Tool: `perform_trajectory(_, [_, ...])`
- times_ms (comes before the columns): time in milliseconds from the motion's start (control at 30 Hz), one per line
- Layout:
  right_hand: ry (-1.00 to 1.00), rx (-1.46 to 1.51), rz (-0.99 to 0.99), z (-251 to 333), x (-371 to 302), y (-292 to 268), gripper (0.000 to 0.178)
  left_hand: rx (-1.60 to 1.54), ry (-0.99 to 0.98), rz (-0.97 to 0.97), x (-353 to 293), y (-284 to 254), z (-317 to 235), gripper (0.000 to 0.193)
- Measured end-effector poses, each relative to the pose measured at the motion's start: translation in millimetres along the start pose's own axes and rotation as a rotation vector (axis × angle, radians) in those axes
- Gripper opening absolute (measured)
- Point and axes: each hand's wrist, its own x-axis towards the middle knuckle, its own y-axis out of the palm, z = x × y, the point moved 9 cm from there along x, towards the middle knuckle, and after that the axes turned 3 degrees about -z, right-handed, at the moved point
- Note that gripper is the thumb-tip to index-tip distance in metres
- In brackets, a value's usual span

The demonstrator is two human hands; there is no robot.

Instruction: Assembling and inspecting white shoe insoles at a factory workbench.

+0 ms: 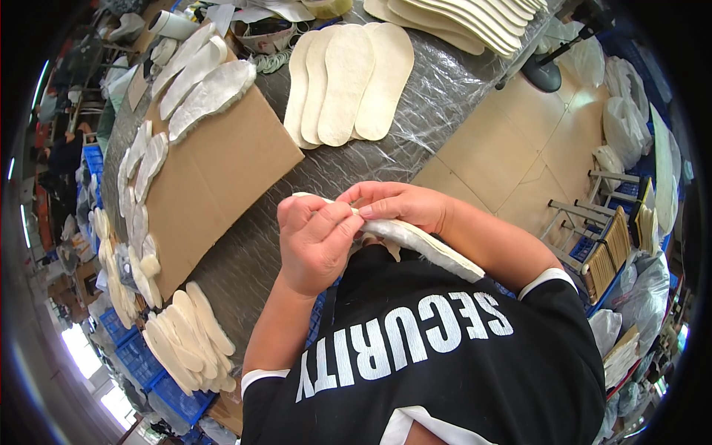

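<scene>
The left hand (315, 245) is closed, its fingers curled around one end of a fluffy insole (430, 248), while the right hand (393, 208) pinches the same end between thumb and fingertips, so the hands nearly meet. The insole is in front of the person's chest, its other end reaching out under the right forearm. On the counter (252, 259) beyond lie four overlapping cream insoles (347, 85), a larger stack (460, 22) and a cardboard sheet (215, 170).
</scene>
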Motion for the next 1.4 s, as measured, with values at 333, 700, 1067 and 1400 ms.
perform_trajectory(333, [0.048, -0.815, -0.137, -14.8, -16.6, -8.7, 0.021, -0.007, 0.090, 0.132, -37.2, 19.8, -27.3, 0.010])
perform_trajectory(700, [-0.013, -0.958, -0.225, -13.8, -22.3, 0.4, 0.018, -0.208, -0.420, 0.345, -31.2, 21.6, -5.3, 0.012])
perform_trajectory(1067, [0.119, -0.973, -0.186, -10.3, -34.0, 17.7, 0.012, -0.200, -0.609, 0.459, -36.4, 22.9, 3.6, 0.021])
perform_trajectory(1400, [0.022, -1.136, -0.170, 13.2, -46.7, 44.1, 0.019, -0.364, -0.465, 0.377, -28.2, -0.1, 8.3, 0.028])
